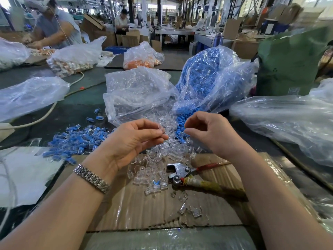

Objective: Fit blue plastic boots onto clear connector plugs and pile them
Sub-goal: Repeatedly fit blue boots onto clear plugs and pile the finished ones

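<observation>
Far left, the pile of finished plugs [75, 139] lies on the table, clear shells capped with blue boots. The left hand [133, 139] pinches a clear connector plug [161, 128] between thumb and fingertips. Loose clear plugs [158, 156] spill beneath. The right hand [207, 130] curls, fingertips near thumb; whether it holds anything cannot be told. Behind, blue boots [180, 121] pour from their bag [212, 78].

Bare cardboard [137, 204] near edge: open lane. Ahead blocked by loose clear plugs [158, 156], pliers [191, 175] lying right of centre. Bags of clear plugs [137, 91] and blue boots [207, 76] wall off the back; finished pile [79, 139] fills left.
</observation>
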A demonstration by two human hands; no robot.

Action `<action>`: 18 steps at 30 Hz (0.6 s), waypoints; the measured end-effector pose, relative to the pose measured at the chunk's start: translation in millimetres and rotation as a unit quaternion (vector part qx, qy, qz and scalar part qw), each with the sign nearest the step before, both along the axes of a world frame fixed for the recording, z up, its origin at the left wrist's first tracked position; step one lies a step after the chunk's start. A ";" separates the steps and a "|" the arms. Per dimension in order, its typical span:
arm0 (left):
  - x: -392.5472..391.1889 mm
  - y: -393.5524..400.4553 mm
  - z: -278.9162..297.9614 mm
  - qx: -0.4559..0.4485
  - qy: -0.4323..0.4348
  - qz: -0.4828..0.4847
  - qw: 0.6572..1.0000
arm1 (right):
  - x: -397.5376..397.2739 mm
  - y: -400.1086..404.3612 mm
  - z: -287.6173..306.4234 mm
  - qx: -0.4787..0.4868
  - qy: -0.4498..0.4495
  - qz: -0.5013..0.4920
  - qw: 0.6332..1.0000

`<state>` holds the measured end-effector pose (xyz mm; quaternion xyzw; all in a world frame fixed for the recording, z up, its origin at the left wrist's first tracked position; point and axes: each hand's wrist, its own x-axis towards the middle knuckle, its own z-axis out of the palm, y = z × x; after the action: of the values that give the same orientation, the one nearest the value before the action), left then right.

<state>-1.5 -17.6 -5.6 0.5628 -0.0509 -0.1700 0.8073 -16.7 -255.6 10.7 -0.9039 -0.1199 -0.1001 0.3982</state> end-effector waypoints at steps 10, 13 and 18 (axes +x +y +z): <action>-9.0 -7.3 6.0 -0.024 -0.014 -0.038 0.999 | -20.1 19.1 8.6 0.096 -0.105 0.056 0.988; -10.6 -8.8 6.2 -0.023 -0.026 -0.056 0.998 | -23.5 22.4 9.6 0.098 -0.117 0.072 0.986; -12.4 -9.1 6.9 -0.014 -0.038 -0.067 0.997 | -26.4 24.1 10.4 0.075 -0.140 0.081 0.984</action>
<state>-13.9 -26.7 1.3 0.5527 -0.1212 -0.2013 0.7996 -43.2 -231.5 21.1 -0.8361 -0.2392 -0.2019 0.4505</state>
